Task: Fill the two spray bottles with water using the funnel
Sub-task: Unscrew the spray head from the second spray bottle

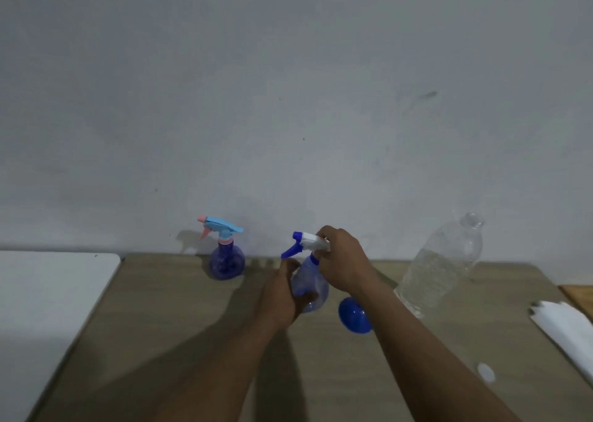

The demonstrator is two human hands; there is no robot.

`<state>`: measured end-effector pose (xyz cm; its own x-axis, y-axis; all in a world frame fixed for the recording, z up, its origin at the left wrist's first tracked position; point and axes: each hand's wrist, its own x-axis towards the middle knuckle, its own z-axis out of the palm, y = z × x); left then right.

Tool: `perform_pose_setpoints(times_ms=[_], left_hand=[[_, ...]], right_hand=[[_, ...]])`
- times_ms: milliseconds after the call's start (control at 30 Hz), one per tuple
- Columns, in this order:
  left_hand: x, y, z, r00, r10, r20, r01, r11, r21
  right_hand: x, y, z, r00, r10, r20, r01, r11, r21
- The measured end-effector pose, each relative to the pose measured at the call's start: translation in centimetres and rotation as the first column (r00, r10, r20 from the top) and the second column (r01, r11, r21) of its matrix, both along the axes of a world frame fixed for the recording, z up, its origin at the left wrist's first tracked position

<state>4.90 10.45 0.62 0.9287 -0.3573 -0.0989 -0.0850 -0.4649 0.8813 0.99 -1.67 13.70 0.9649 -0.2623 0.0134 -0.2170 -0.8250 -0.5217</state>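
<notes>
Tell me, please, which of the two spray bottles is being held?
The spray bottle with the blue-and-white head: the left hand grips its body and the right hand its head. The pink-and-light-blue-headed bottle stands alone by the wall.

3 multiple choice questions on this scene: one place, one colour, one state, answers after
1. Where is the blue funnel?
A) in a bottle neck
B) on the table, right of the held spray bottle
C) on the floor

2. Trigger head colours of the far spray bottle?
A) white and blue
B) light blue and pink
C) green

3. The water bottle is
A) capped
B) lying flat
C) uncapped

Answers:
1 B, it lies on the wood beside that bottle's base.
2 B, pink nozzle on a light blue head.
3 C, its neck is open and a white cap lies on the table.
</notes>
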Motion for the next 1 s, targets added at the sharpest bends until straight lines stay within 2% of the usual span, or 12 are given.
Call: perform_pose_setpoints(times_ms=[33,300,500,633,767,900,1000], left_hand=[[-1.1,0.0,0.6,0.998,-0.060,-0.012,0.060,0.998,-0.012],[-10.2,-0.8,1.3,0.999,-0.026,-0.019,0.025,0.999,-0.031],[-16.2,-1.7,0.2,0.999,-0.028,-0.027,0.028,0.999,-0.019],[-18.0,-2.1,-0.7,1.000,-0.003,-0.028,0.002,0.999,-0.041],[-18.3,-1.9,-1.2,0.995,0.010,-0.099,-0.022,0.993,-0.115],[-18.4,-2.0,-1.6,0.998,0.030,-0.049,-0.036,0.992,-0.123],[-18.4,-2.3,-1.8,0.996,0.052,-0.074,-0.063,0.986,-0.153]], right_hand=[[-1.0,-0.3,0.3,1.000,0.000,0.010,0.000,1.000,0.019],[-9.6,-2.2,0.4,0.997,-0.011,0.082,-0.008,0.973,0.229],[-16.0,-3.2,-4.4,0.979,-0.121,0.165,0.026,0.872,0.489],[-18.2,-2.7,-7.0,0.957,-0.233,0.171,0.062,0.744,0.665],[-18.3,-1.5,-7.9,0.934,-0.283,0.217,0.064,0.732,0.678],[-18.2,-1.1,-8.5,0.909,-0.308,0.282,0.041,0.737,0.675],[-18.0,-0.9,-9.0,0.896,-0.306,0.322,0.032,0.766,0.642]])
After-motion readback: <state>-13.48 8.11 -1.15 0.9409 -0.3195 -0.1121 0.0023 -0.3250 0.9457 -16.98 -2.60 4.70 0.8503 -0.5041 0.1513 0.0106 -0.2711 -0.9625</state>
